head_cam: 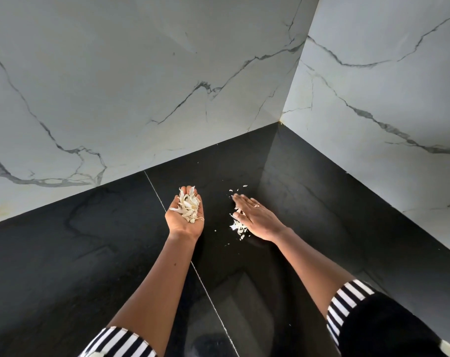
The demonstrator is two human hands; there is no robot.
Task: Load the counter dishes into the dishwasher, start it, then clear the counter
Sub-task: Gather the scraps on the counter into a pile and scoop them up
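Presently: left hand (185,220) is lying palm up over the black counter (90,253), fingers together and lightly cupped, carrying a heap of pale peelings (189,206). Right hand (255,217) is resting palm down, fingers straight and close together, touching loose scraps (237,227) on the counter, near the corner of the marble walls (141,73).
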